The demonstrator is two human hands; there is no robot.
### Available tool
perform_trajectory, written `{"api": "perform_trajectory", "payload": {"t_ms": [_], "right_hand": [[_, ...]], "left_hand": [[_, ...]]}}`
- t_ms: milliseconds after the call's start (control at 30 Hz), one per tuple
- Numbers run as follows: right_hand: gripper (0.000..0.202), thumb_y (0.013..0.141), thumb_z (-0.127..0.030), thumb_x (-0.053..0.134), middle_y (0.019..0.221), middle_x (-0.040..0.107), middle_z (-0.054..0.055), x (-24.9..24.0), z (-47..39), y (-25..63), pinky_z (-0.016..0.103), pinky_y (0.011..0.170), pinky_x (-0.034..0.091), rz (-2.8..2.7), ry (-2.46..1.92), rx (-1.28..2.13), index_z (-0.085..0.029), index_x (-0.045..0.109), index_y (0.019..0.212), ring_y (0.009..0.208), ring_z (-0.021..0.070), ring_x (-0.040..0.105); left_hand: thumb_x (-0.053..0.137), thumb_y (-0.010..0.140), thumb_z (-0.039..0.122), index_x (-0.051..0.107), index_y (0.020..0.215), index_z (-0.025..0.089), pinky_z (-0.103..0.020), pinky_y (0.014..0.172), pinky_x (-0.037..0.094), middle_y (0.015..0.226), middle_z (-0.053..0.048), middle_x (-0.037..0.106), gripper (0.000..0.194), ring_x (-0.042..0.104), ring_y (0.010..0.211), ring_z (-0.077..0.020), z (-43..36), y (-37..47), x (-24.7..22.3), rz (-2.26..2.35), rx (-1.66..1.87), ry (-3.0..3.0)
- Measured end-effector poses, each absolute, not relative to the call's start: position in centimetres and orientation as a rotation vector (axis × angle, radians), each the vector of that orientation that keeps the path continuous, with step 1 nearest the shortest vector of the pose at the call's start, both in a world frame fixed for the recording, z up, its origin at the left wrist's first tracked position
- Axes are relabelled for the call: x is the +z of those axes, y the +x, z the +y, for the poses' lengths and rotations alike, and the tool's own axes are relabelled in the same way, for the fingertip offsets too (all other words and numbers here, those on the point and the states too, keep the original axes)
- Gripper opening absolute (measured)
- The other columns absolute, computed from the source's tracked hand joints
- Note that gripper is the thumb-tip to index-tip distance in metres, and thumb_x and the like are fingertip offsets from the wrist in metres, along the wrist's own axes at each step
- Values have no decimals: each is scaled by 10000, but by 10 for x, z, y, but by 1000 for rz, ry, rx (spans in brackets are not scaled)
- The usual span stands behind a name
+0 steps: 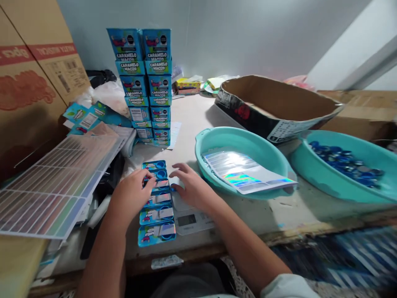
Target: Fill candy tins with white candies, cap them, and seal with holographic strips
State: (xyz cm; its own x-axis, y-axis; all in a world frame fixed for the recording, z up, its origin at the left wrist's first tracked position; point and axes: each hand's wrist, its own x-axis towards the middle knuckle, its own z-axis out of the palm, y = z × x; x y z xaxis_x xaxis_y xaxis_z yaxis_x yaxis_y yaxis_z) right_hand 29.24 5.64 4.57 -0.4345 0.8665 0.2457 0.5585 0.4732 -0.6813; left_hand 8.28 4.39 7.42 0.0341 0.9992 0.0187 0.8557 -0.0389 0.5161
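A column of several blue printed cards (156,215) with round rings lies on the table in front of me, strips of clear or shiny film across the lower ones. Over the column's left edge is my left hand (135,188), its thumb and index finger curled near the third card; whether anything is between them is too small to tell. My right hand (192,184) hovers just right of the cards, fingers apart and holding nothing. Beneath it a flat scale (194,221) is partly hidden. A shiny sticker sheet (245,167) rests in a turquoise basin (279,159).
Stacked blue candy boxes (159,87) stand behind the cards. Sticker sheets (58,178) and a large carton (34,54) are at left. A second basin (328,178) with blue round pieces sits at right, below an open cardboard tray (248,114).
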Motion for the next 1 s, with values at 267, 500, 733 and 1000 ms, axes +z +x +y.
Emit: {"api": "perform_trajectory", "payload": {"t_ms": [267,500,733,1000], "right_hand": [[347,935,-142,441,1363,632,155,91,34,433,545,1104,458,-1699,-1763,-372,-201,739,1102,1282,332,582],[552,991,-493,375,1511,527,240,84,61,484,735,1171,204,-1778,-2671,-169,-139,787,1091,1403,403,433],[581,975,-570,387,1646,367,162,88,65,469,711,1204,129,-1816,-2943,-61,-201,800,1151,1524,408,220],[448,961,-458,484,1470,577,181,81,68,469,704,1206,47,-1997,-2889,-230,-183,826,1048,1482,443,312]], "left_hand": [[515,923,427,644,780,220,-292,625,343,740,-16,595,283,551,688,-184,52,84,61,1901,984,1952],[505,943,410,662,797,209,-310,702,403,761,-28,614,293,592,747,-200,54,87,56,1791,1189,2058],[510,950,382,657,799,211,-318,727,424,792,-35,638,271,620,781,-210,56,84,52,1768,1242,2103],[517,941,368,645,777,211,-310,702,407,790,-40,655,260,615,763,-205,60,84,52,1799,1216,2046]]}}
